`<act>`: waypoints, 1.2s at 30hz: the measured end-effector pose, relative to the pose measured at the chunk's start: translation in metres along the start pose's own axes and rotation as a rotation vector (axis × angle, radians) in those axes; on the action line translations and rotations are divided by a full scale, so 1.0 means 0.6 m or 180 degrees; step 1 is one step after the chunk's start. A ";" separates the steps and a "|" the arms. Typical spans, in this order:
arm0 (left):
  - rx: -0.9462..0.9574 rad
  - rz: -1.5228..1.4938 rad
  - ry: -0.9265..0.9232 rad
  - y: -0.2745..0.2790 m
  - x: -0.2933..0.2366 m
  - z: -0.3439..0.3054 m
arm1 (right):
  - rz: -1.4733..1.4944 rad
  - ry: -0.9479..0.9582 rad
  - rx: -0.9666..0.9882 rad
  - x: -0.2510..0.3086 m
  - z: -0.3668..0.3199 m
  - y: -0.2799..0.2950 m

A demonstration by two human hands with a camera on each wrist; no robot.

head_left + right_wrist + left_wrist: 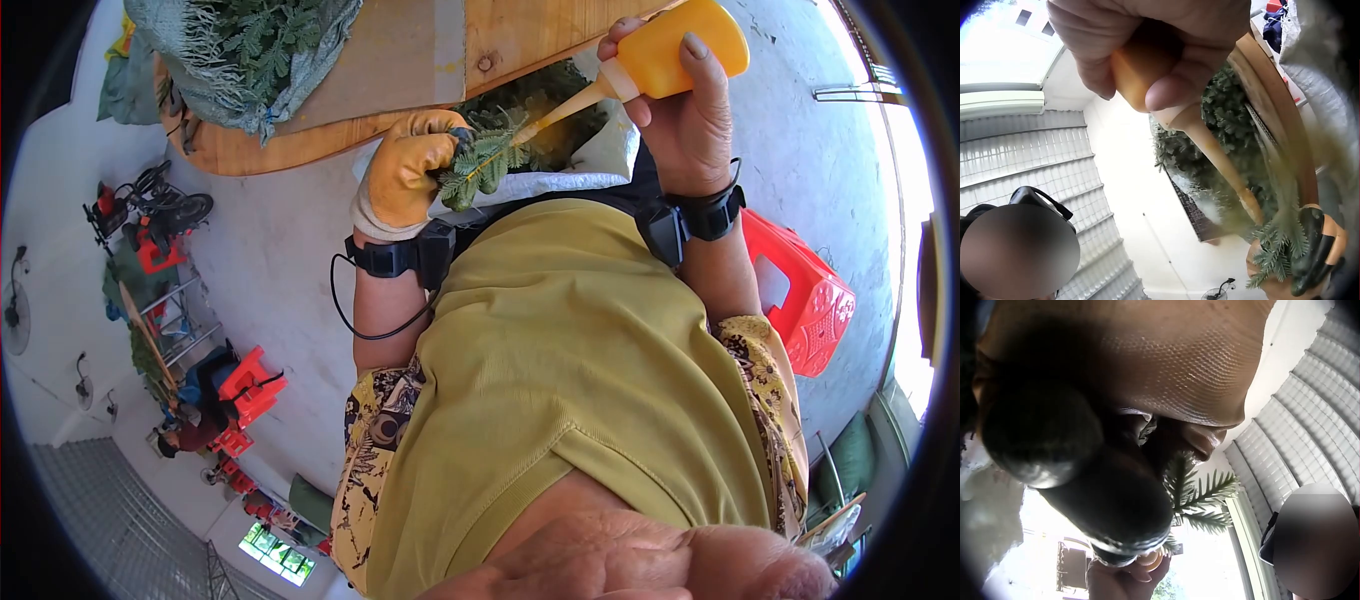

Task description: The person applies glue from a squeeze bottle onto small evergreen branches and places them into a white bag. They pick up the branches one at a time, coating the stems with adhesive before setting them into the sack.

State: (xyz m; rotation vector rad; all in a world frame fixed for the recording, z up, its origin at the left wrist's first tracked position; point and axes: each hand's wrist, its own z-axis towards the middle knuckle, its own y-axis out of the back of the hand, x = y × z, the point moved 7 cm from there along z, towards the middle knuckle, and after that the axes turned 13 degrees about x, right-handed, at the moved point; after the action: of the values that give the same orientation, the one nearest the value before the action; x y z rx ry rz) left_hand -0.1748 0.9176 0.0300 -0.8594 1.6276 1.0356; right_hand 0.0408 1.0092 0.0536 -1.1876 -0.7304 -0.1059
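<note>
My left hand point(410, 170), in an orange work glove with dark fingertips, pinches a green artificial pine sprig point(480, 172). The sprig's needled leaves spread out past the glove. A yellow squeeze bottle point(695, 45) lies tilted in my bare right hand point(705, 135), its fingers and thumb curled round the body. Its long tapering nozzle point(568, 107) points down at the sprig, with the tip right at the stem. From the right wrist view, the nozzle point(1219, 156) again ends close over the leaves point(1279, 247) beside the gloved fingers.
An open white sack point(610, 150) with more green sprigs lies at my lap, under the hands. The wooden table point(530, 30) ahead bears a cardboard sheet point(390, 60) and a grey-green woven bag point(330, 60) of sprigs. A red plastic stool point(825, 310) stands to my right.
</note>
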 end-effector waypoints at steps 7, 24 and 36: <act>-0.0263 -0.1726 0.0386 0.005 0.042 -0.010 | -0.0237 -0.0059 -0.0064 -0.002 -0.002 0.008; -0.0286 -0.0756 0.0322 0.017 0.050 -0.016 | -0.0575 0.0104 -0.0276 0.008 0.000 0.047; -0.0297 -0.0675 0.0308 0.016 0.049 -0.013 | -0.0543 0.0324 -0.0541 0.022 -0.003 0.068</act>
State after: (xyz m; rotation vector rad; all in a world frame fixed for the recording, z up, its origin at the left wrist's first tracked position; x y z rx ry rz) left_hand -0.1941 0.9127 0.0050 -1.1341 1.5384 0.9385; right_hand 0.0701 1.0276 0.0280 -1.2699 -0.7428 -0.3741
